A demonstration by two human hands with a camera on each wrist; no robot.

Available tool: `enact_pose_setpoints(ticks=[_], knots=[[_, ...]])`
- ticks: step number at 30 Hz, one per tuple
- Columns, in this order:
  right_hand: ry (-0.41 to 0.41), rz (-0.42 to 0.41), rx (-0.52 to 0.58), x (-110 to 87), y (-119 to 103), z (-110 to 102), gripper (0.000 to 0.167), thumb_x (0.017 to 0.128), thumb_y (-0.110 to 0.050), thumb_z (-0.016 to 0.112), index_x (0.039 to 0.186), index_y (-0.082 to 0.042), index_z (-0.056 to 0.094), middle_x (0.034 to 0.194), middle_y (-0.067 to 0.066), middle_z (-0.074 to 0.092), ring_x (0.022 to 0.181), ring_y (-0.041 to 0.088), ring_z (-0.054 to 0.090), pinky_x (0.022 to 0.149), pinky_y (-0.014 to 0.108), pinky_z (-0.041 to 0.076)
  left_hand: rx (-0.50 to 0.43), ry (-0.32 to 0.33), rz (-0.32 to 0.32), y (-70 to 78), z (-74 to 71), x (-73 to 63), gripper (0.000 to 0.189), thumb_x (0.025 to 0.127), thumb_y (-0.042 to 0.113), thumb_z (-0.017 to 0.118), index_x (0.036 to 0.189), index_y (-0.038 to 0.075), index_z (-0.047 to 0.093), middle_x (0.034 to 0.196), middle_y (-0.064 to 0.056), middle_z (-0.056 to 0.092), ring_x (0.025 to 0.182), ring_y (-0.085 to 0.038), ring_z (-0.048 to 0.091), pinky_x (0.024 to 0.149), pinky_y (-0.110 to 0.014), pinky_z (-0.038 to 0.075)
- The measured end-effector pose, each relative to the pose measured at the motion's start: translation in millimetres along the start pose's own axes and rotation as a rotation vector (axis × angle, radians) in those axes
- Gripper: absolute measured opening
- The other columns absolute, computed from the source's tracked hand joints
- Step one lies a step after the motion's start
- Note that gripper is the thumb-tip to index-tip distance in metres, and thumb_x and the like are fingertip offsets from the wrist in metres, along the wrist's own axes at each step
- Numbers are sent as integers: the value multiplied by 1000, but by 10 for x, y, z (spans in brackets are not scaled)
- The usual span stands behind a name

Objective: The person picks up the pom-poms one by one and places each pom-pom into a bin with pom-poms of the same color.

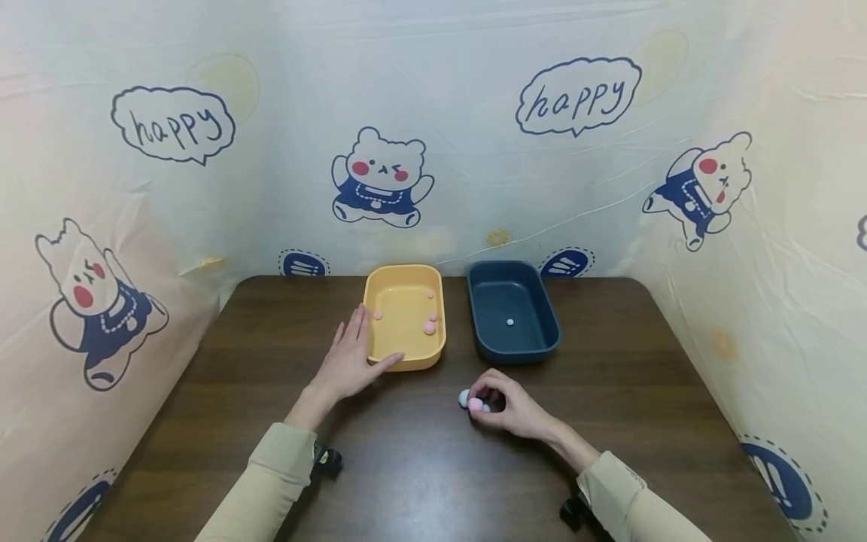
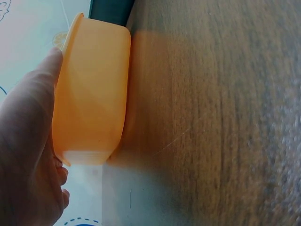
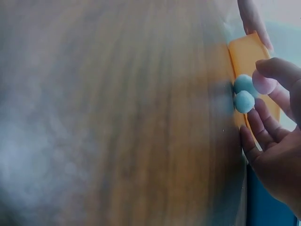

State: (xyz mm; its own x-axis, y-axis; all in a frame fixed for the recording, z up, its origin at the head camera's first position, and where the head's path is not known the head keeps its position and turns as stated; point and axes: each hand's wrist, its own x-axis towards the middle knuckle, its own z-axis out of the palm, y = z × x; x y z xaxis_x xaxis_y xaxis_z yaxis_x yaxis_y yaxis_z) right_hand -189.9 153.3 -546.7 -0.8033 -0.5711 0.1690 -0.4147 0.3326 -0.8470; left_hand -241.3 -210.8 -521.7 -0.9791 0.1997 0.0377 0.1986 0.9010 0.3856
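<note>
Right grip (image 1: 512, 407) pinches pink ball (image 1: 476, 405); left grip (image 1: 348, 363) rests spread on yellow tray (image 1: 416, 363)

The right grip has the pink ball between thumb and forefinger, low over the tabletop (image 1: 420, 482), its other fingers curved beside it. Close against the pinched ball are 2 pale blue balls: the larger blue ball (image 1: 463, 397) lies just left of the fingertips, the smaller blue ball (image 1: 486, 408) between thumb and fingers. Whether a finger touches the smaller ball, I cannot tell.

Beyond the right grip, and well apart from it, stands the dark blue tray (image 1: 518, 357), with 1 small pale ball (image 1: 510, 322) on its floor.

To the left of the right grip and farther off, the left grip holds nothing in a pinch: its fingers lie straight along the left rim of the yellow tray, its thumb stretched out along the near edge. Inside that tray are 4 pink balls (image 1: 430, 328): 3 near the right wall, away from the left grip, and 1 by the left wall, just beside its fingers.

Behind each grip, a small black device (image 1: 330, 461) sits at the wrist by a pale rolled sleeve (image 1: 281, 452). Past both trays hangs a light sheet (image 1: 474, 196) printed with bears and the word "happy".
</note>
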Motion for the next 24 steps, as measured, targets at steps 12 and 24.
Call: enact_pose_setpoints(ticks=[12,24], knots=[[8,39,13,35,-17,-4,18,98,-17,85,113,-14,75,111,4,73,100,12,66,89,29,59,7,1,1,-1,2,2,129,96,89,51,174,-4,7,186,-23,1,173,-43,11,140,-66,12],[14,31,14,97,-113,-35,19,100,-21,83,116,-12,77,112,5,75,102,15,67,95,32,60,2,10,4,-3,10,6,129,96,88,53,174,-4,6,185,-25,5,173,-42,12,140,-65,12]])
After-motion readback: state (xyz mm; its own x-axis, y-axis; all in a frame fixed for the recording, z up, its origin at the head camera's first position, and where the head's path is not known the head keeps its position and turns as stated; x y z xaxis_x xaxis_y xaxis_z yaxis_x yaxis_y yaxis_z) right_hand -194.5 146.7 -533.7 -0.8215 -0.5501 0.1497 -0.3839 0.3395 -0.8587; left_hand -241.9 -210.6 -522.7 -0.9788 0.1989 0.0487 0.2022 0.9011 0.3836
